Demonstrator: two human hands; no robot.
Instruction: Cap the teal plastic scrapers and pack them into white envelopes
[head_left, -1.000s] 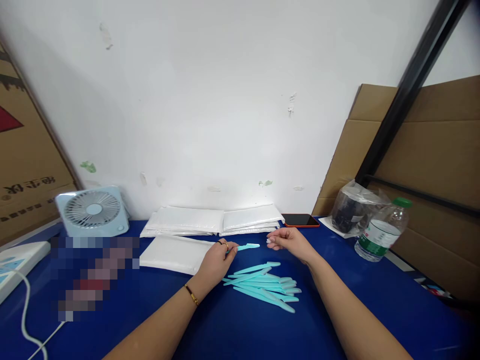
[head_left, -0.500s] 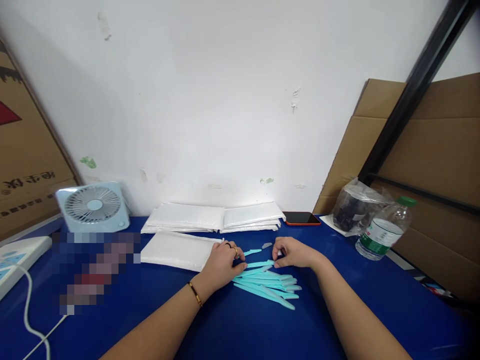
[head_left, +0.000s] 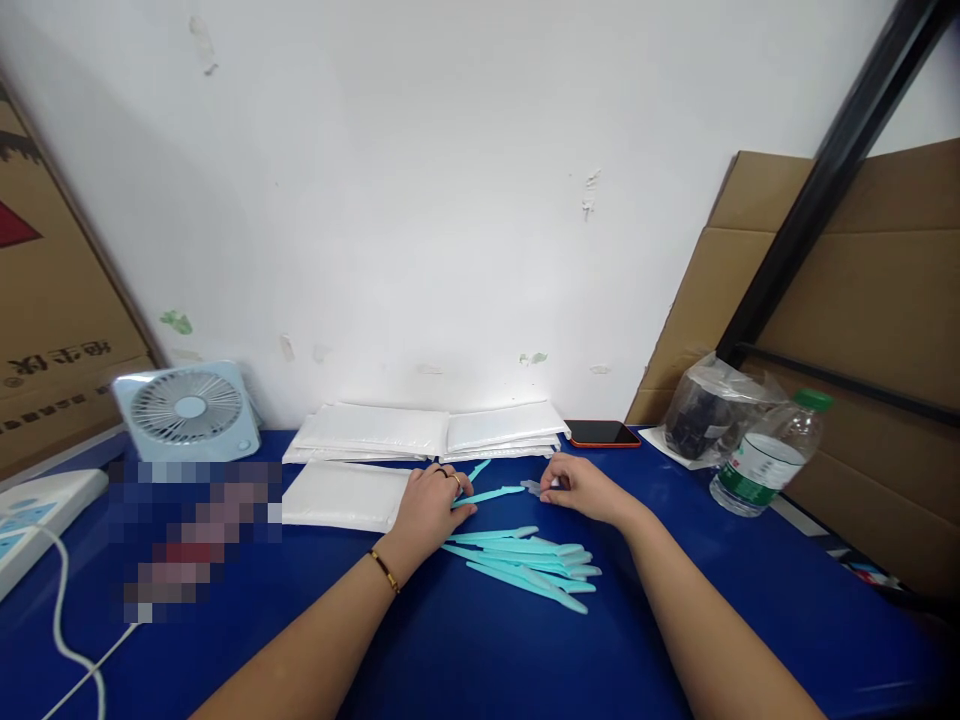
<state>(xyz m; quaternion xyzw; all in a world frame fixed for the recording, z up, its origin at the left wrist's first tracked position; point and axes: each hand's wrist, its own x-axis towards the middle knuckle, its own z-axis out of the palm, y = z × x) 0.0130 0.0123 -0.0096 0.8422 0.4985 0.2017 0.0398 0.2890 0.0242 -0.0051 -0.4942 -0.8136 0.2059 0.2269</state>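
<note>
My left hand [head_left: 435, 503] holds a turquoise eyebrow razor [head_left: 491, 495] by its handle, the blade end pointing right. Just beyond the fingers lies another turquoise razor [head_left: 478, 469], slanting up toward the white packets. My right hand [head_left: 576, 488] is closed in a pinch at the translucent blade caps [head_left: 531, 487], beside the tip of the held razor. Its fingers partly hide what they grip. Nearer to me, a loose fan of several turquoise razors [head_left: 525, 560] with pale caps lies on the blue table [head_left: 480, 650].
White padded packets [head_left: 367, 430] are stacked along the wall, with one packet [head_left: 337, 495] left of my hand. A phone [head_left: 602, 433], a bagged dark cup [head_left: 694, 415] and a water bottle [head_left: 761, 460] stand right. A fan [head_left: 187, 410] and power strip [head_left: 45, 520] are left.
My left hand has moved up and left with a razor, away from the pile. My right hand has shifted slightly upward to the loose translucent cap. A razor near the packets now points up more steeply.
</note>
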